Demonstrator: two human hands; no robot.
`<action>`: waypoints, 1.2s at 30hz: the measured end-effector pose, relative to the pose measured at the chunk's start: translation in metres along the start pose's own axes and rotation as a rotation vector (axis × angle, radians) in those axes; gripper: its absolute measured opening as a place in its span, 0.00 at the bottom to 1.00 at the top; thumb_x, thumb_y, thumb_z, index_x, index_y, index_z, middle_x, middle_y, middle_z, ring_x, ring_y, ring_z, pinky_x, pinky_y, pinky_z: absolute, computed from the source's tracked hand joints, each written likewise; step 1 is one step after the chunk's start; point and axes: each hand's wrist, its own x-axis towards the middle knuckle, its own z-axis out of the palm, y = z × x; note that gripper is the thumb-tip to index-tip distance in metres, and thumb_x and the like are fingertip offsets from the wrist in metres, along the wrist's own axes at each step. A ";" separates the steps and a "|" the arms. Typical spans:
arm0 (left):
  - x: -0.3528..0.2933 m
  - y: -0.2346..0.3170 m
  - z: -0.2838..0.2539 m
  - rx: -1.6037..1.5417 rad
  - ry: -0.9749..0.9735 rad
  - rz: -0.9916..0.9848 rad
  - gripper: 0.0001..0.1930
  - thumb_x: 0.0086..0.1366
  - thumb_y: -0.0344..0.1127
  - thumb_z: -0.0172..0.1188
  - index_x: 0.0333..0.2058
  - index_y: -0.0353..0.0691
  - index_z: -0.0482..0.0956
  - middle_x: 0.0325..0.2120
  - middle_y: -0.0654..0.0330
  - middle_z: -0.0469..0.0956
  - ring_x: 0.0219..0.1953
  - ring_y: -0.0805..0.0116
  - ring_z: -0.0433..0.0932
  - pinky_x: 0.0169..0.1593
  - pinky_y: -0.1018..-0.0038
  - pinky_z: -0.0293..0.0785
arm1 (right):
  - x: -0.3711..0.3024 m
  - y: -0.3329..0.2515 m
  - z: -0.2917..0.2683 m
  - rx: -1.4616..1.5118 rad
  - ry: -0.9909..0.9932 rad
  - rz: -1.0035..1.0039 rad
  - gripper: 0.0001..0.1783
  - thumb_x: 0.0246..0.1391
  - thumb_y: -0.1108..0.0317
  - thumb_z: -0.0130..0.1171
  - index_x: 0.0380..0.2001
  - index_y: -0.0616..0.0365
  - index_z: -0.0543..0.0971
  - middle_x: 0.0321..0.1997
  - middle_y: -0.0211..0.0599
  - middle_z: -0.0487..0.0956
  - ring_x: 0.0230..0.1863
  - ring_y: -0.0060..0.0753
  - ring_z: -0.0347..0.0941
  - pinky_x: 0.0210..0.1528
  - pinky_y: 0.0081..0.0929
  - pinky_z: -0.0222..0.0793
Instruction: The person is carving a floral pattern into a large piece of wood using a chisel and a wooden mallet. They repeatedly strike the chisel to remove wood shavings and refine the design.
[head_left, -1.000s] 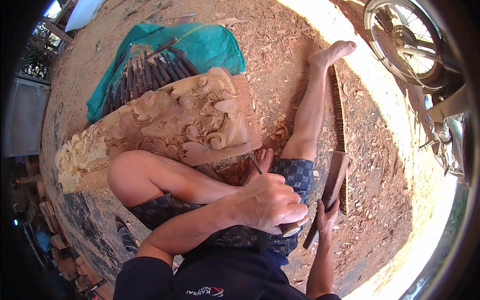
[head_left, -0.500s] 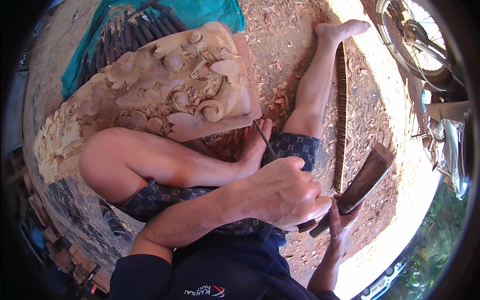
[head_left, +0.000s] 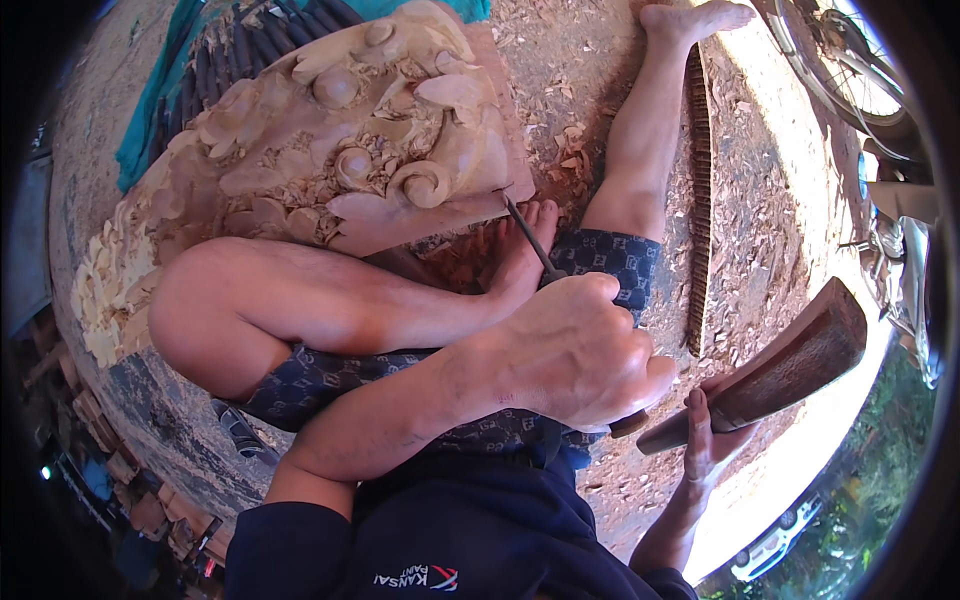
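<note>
Brown wood fills both hands: the right hand (head_left: 712, 430) has its fingers curled around the narrow handle of a mallet (head_left: 790, 360), and the left hand (head_left: 585, 350), fingers folded tight, grips a chisel (head_left: 530, 235) whose tip sits at the carved panel's near right corner; contact cannot be told. A bent leg (head_left: 340, 300) covers part of the panel's near edge, and a bare foot (head_left: 510, 265) lies just beside the blade, in its way.

The carved panel (head_left: 290, 150) lies on the ground (head_left: 755, 270). Its scrolls and round bosses stand out already; chips fill hollows, and the paler left end looks rougher, so clearing and smoothing seem left.

Beyond, dark tool handles (head_left: 245, 50) lie on green cloth (head_left: 150, 130); a wheel (head_left: 860, 70) stands at the ground's far right edge.
</note>
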 end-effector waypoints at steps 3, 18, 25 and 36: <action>0.001 0.001 -0.003 -0.051 -0.042 -0.032 0.09 0.59 0.41 0.66 0.25 0.45 0.78 0.14 0.61 0.78 0.18 0.60 0.82 0.27 0.62 0.71 | 0.001 -0.009 -0.008 -0.096 -0.023 -0.090 0.21 0.60 0.76 0.75 0.53 0.61 0.76 0.43 0.39 0.82 0.39 0.27 0.80 0.47 0.26 0.79; 0.003 -0.002 -0.003 -0.043 0.079 -0.009 0.16 0.60 0.44 0.73 0.23 0.47 0.75 0.14 0.67 0.72 0.16 0.67 0.75 0.25 0.67 0.61 | 0.002 -0.082 -0.018 -0.004 0.124 -0.129 0.25 0.59 0.67 0.76 0.52 0.64 0.74 0.42 0.39 0.77 0.37 0.29 0.77 0.45 0.29 0.75; 0.006 -0.002 -0.017 -0.046 0.039 -0.065 0.10 0.58 0.41 0.70 0.27 0.44 0.79 0.17 0.58 0.80 0.20 0.59 0.85 0.27 0.62 0.75 | 0.002 -0.081 -0.016 0.386 0.116 -0.401 0.49 0.64 0.63 0.73 0.78 0.61 0.53 0.45 0.40 0.74 0.36 0.30 0.76 0.42 0.32 0.77; 0.027 -0.023 -0.021 -0.102 0.187 -0.182 0.14 0.48 0.38 0.80 0.29 0.50 0.81 0.21 0.66 0.82 0.24 0.57 0.86 0.28 0.61 0.79 | 0.013 -0.070 -0.030 -0.114 -0.045 -0.378 0.26 0.60 0.73 0.71 0.58 0.61 0.70 0.40 0.37 0.76 0.36 0.31 0.76 0.44 0.33 0.77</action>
